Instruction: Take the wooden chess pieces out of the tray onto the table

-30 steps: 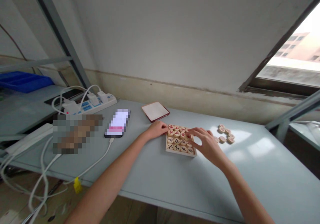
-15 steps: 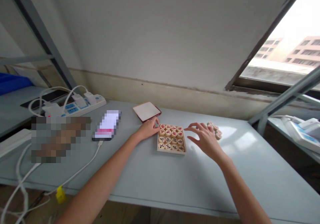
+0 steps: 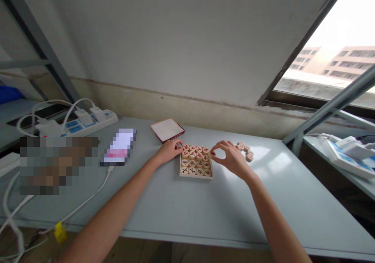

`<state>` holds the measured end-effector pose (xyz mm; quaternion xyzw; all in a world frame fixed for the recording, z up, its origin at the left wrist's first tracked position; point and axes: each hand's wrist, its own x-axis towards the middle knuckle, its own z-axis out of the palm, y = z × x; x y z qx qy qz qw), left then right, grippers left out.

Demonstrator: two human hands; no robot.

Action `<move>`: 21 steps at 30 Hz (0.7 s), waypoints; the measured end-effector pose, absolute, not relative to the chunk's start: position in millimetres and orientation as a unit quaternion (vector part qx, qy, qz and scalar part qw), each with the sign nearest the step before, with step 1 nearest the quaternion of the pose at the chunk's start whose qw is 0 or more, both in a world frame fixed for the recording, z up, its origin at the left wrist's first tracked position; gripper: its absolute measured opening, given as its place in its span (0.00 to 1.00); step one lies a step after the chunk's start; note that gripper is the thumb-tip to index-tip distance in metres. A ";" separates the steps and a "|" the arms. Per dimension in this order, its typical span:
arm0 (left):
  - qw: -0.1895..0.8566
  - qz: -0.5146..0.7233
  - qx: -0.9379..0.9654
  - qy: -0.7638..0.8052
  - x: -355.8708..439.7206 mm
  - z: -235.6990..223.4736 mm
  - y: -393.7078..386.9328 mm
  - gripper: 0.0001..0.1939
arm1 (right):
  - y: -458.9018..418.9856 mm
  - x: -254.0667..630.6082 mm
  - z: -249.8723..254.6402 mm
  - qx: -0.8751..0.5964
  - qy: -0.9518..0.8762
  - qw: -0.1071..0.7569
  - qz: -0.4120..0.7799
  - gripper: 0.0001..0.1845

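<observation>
A shallow wooden box (image 3: 195,176) sits on the desk, filled with rows of round xiangqi pieces, red characters on the far rows and black on the near ones. My left hand (image 3: 169,152) is at the box's far left corner, fingers curled and closed against it. Between thumb and forefinger, my right hand (image 3: 231,156) pinches one red-marked xiangqi piece (image 3: 213,153) at the box's right edge. Where that piece came out, a black-marked piece shows in the second row. Several loose pieces (image 3: 248,153) lie beyond my right hand.
Behind the box lies a lid (image 3: 167,129), pale side up. A phone (image 3: 119,147) on a charging cable is to the left, near a power strip (image 3: 88,123) with plugged-in chargers. A metal bed post (image 3: 297,144) stands at the desk's right end.
My right hand has moved left to the box and closed on a red xiangqi piece, lifting it from the second row. My left fingers have curled in at the corner. The view has shifted slightly.
</observation>
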<state>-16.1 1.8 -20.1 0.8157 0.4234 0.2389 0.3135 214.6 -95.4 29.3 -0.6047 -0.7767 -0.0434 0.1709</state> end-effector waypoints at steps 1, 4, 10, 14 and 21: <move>0.313 0.240 0.815 0.425 -16.2 -20.6 2.7 0.13 | -94.8 220.8 28.2 -0.619 -0.764 0.173 -0.054 0.07; 0.309 0.245 0.815 0.424 -16.9 -21.2 5.0 0.13 | -93.5 242.8 17.4 -0.658 -0.735 0.130 -0.099 0.07; 0.303 0.265 0.808 0.430 -20.5 -19.4 8.4 0.13 | -97.3 258.6 6.7 -0.702 -0.677 0.117 -0.187 0.10; 0.328 0.267 0.805 0.415 -21.2 -19.2 9.4 0.13 | -97.0 216.0 21.7 -0.598 -0.785 0.127 -0.099 0.15; 0.355 0.267 0.799 0.406 -21.8 -21.2 10.0 0.14 | -82.0 163.9 21.0 -0.542 -0.831 0.088 -0.093 0.08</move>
